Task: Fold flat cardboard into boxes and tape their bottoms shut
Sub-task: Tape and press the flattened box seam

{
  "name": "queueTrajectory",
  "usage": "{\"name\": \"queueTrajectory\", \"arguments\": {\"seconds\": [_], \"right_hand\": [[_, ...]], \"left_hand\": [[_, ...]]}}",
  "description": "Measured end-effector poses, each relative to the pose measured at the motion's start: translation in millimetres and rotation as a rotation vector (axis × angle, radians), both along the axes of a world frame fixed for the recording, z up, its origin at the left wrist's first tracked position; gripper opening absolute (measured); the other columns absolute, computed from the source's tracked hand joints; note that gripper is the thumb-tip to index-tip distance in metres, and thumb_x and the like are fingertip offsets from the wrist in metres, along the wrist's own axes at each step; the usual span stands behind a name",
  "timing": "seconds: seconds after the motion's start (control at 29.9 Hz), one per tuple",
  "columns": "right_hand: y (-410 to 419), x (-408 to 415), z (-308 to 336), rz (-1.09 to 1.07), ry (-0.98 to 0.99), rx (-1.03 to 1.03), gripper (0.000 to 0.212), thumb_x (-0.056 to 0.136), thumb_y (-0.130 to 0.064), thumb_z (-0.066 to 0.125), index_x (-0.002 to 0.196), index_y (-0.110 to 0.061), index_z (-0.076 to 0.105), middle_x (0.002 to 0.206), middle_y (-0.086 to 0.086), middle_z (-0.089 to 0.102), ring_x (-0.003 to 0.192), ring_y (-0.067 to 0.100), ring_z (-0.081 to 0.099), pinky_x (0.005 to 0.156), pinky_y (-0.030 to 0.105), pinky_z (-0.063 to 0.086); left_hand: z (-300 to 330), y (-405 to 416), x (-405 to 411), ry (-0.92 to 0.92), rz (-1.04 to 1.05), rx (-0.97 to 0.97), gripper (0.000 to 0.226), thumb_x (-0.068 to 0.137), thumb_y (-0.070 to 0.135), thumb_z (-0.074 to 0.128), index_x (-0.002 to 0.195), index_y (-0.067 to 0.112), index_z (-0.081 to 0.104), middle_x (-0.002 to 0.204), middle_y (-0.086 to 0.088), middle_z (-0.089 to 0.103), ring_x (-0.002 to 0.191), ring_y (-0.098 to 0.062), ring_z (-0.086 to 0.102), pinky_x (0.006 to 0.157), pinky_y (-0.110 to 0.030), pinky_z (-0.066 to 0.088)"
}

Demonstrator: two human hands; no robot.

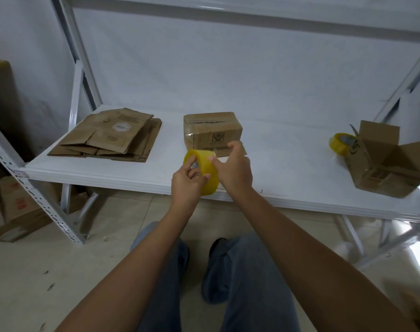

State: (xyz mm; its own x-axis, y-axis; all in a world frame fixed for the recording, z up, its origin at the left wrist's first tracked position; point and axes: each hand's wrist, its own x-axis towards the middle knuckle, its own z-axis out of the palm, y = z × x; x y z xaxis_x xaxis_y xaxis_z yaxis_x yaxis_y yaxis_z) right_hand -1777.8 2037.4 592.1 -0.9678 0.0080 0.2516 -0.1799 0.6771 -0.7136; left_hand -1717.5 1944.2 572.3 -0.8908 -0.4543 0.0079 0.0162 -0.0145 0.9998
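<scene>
Cardboard flats (110,135) lie stacked at centre-left on the shelf (276,164); the folded box (212,131) stands mid-frame, just behind the hands. Left hand (187,179) grips the yellow tape roll (205,168), while right hand (234,167) pinches at its rim, seemingly seeking the tape's end. That end may tear or stick back to the roll. At right, another box (381,164) lies open beside a spare roll (340,143).

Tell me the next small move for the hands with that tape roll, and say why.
Probably peel the tape's free end off the roll. The left hand grips the yellow tape roll while the right hand picks at its rim, and no strip is pulled out yet. The folded box sits just behind on the shelf, ready for the strip.
</scene>
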Motion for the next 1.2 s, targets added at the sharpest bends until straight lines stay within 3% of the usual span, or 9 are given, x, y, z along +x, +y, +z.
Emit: {"name": "queueTrajectory", "arguments": {"seconds": [0.07, 0.13, 0.27, 0.43, 0.6, 0.74, 0.9, 1.04, 1.2], "right_hand": [[6.7, -8.0, -5.4, -0.024, 0.027, 0.056, 0.059, 0.082, -0.045, 0.067, 0.128, -0.018, 0.042, 0.127, 0.006, 0.045, 0.113, 0.022, 0.044, 0.083, 0.036, 0.046], [16.4, -15.2, -14.1, 0.078, -0.015, -0.092, 0.053, 0.086, -0.039, 0.064, 0.129, -0.015, 0.044, 0.124, 0.007, 0.045, 0.112, 0.022, 0.045, 0.089, 0.035, 0.043], [31.8, -10.0, -36.5, 0.478, -0.37, -0.387, 0.045, 0.095, -0.024, 0.056, 0.135, -0.017, 0.038, 0.108, -0.004, 0.057, 0.102, 0.011, 0.057, 0.086, 0.025, 0.049], [35.9, -13.9, -50.5, 0.505, -0.205, -0.408, 0.047, 0.091, -0.005, 0.058, 0.134, -0.01, 0.039, 0.113, -0.009, 0.054, 0.099, -0.001, 0.056, 0.08, 0.012, 0.049], [54.5, -40.4, -63.2, 0.414, -0.068, -0.1, 0.053, 0.093, -0.008, 0.055, 0.142, -0.013, 0.037, 0.144, 0.009, 0.042, 0.128, 0.023, 0.043, 0.103, 0.033, 0.038], [80.0, -69.8, -74.8, 0.341, -0.06, 0.137, 0.053, 0.094, -0.01, 0.052, 0.145, -0.012, 0.036, 0.152, 0.01, 0.031, 0.139, 0.026, 0.03, 0.113, 0.036, 0.025], [108.0, -93.6, -84.5, 0.266, -0.069, 0.357, 0.053, 0.098, -0.009, 0.045, 0.148, -0.012, 0.03, 0.153, 0.015, 0.028, 0.139, 0.032, 0.027, 0.113, 0.038, 0.022], [123.0, -106.6, -94.8, 0.206, -0.085, 0.479, 0.054, 0.097, -0.007, 0.044, 0.148, -0.013, 0.029, 0.15, 0.017, 0.033, 0.135, 0.034, 0.033, 0.108, 0.04, 0.031], [119.3, -105.1, -102.8, 0.131, -0.101, 0.513, 0.054, 0.093, -0.004, 0.046, 0.144, -0.013, 0.037, 0.144, 0.015, 0.042, 0.128, 0.032, 0.041, 0.102, 0.042, 0.037]], "left_hand": [[-4.1, 3.5, -1.6, 0.003, 0.004, 0.054, 0.066, 0.084, 0.003, 0.067, 0.143, 0.016, 0.04, 0.087, 0.002, 0.066, 0.083, -0.003, 0.06, 0.093, -0.034, 0.046], [-5.5, 3.3, -5.3, 0.009, 0.003, 0.083, 0.066, 0.085, 0.002, 0.066, 0.144, 0.015, 0.04, 0.082, 0.011, 0.062, 0.079, 0.002, 0.058, 0.084, -0.027, 0.045], [-7.7, -1.1, -20.4, 0.035, -0.008, 0.147, 0.066, 0.085, 0.004, 0.066, 0.145, 0.014, 0.04, 0.101, 0.003, 0.068, 0.1, -0.013, 0.062, 0.095, -0.036, 0.049], [-22.0, 0.4, -38.7, 0.073, -0.076, 0.074, 0.048, 0.092, 0.015, 0.06, 0.138, 0.016, 0.05, 0.122, -0.004, 0.064, 0.11, -0.016, 0.061, 0.093, -0.028, 0.051], [-50.1, -3.4, -73.0, -0.022, -0.126, -0.215, 0.034, 0.1, 0.024, 0.046, 0.129, 0.011, 0.058, 0.13, -0.004, 0.058, 0.118, -0.015, 0.051, 0.099, -0.027, 0.038], [-98.4, -9.5, -106.5, -0.219, -0.277, -0.629, 0.034, 0.099, 0.022, 0.046, 0.131, 0.016, 0.057, 0.141, -0.01, 0.05, 0.136, -0.027, 0.038, 0.116, -0.034, 0.018], [-125.5, -15.4, -130.8, -0.297, -0.342, -0.801, 0.037, 0.098, 0.019, 0.048, 0.135, 0.021, 0.052, 0.15, -0.005, 0.039, 0.145, -0.025, 0.02, 0.115, -0.027, 0.012], [-131.2, -15.5, -131.8, -0.318, -0.416, -1.01, 0.042, 0.1, 0.019, 0.044, 0.142, 0.021, 0.044, 0.155, -0.004, 0.029, 0.145, -0.025, 0.017, 0.116, -0.036, 0.013], [-128.0, -19.8, -127.7, -0.315, -0.47, -1.026, 0.046, 0.101, 0.021, 0.041, 0.146, 0.023, 0.035, 0.159, -0.002, 0.018, 0.147, -0.023, 0.008, 0.117, -0.037, 0.006]]}}
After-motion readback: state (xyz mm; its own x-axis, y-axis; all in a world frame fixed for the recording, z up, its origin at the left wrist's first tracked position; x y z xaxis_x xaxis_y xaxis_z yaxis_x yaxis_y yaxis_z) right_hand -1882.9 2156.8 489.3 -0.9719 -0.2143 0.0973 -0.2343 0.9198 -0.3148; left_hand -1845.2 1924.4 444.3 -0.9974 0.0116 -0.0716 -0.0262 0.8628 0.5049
